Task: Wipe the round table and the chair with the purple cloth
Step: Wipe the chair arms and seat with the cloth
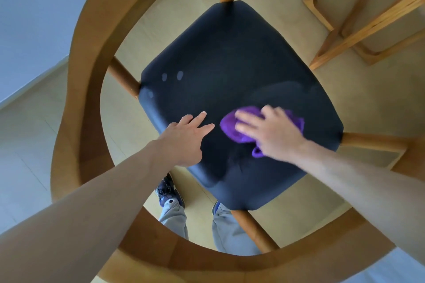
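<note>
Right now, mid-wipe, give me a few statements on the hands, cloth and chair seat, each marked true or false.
1. The right hand presses the crumpled purple cloth onto the dark padded chair seat. True.
2. The left hand holds a second cloth. False: it holds nothing, fingers extended over the seat.
3. Pale smudges show near the seat's left edge. True.
4. The cloth lies on the floor. False: it is on the seat.

My left hand [184, 142] reaches in from the lower left of the frame, fingers straight. My right hand [271, 132], from the right, lies flat, fingers spread.
</note>
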Available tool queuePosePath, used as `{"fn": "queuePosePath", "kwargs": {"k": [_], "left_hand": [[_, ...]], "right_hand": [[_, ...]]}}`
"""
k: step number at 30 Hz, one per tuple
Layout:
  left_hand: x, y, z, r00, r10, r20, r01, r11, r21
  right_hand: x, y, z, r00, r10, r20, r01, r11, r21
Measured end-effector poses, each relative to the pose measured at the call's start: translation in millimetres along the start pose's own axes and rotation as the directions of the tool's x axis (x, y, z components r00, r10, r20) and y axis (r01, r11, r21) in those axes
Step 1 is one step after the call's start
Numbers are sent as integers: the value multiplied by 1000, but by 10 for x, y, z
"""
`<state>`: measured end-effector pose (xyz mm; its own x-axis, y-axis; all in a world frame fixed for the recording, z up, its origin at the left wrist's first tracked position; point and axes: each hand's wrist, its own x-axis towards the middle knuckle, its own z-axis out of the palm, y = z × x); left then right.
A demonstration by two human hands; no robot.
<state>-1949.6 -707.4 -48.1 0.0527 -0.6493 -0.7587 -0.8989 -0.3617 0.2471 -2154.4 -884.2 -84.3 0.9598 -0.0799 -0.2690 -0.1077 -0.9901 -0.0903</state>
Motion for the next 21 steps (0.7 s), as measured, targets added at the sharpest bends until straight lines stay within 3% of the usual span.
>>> {"fn": "queuePosePath", "kwargs": {"k": [1,2,4,5,6,7,8,10,11,12,14,17,19,20,21], "left_hand": [[-4,2,10,1000,-1,3,1,1000,7],[-4,4,16,1000,-2,9,2,1000,14],[-8,9,21,1000,-9,21,9,1000,15],[-7,17,16,1000,-9,21,9,1000,12],[-2,24,4,1000,-6,18,5,1000,9],[1,31,-8,1000,-1,13,1,1000,6],[8,36,-16,1000,4,4,-4,1000,4],[23,34,-20,1000,4,-14,-4,1000,4],[22,27,-12,1000,6,-4,-6,1000,9],[17,19,2,1000,16,24,-17,999,30],[12,15,49,995,31,92,-38,996,77],[30,24,86,996,30,82,-33,999,31],[37,29,73,999,17,50,-17,1000,-1],[37,35,70,999,16,45,-16,1000,-3],[35,40,73,999,16,47,-16,1000,-1]], "right_hand": [[23,200,-38,981,192,-40,-192,981,-5],[30,407,-81,908,412,-73,-411,911,28],[26,742,-145,637,771,5,-754,623,208],[28,804,-169,537,839,81,-822,499,275],[47,761,-207,516,848,117,-833,465,301],[75,636,-262,565,819,97,-801,516,303],[95,444,-303,672,740,34,-715,637,288],[84,-33,-276,918,385,-99,-358,908,217],[49,-276,-223,987,126,-102,-108,980,164],[8,-470,-164,993,-110,-39,114,987,110],[-11,-562,-47,942,-322,92,319,946,49],[82,-160,-33,973,-226,53,224,974,34],[89,215,-50,999,44,-1,-44,999,1],[50,396,-63,969,244,-41,-244,970,14],[1,555,-76,886,460,-61,-455,887,78]]}}
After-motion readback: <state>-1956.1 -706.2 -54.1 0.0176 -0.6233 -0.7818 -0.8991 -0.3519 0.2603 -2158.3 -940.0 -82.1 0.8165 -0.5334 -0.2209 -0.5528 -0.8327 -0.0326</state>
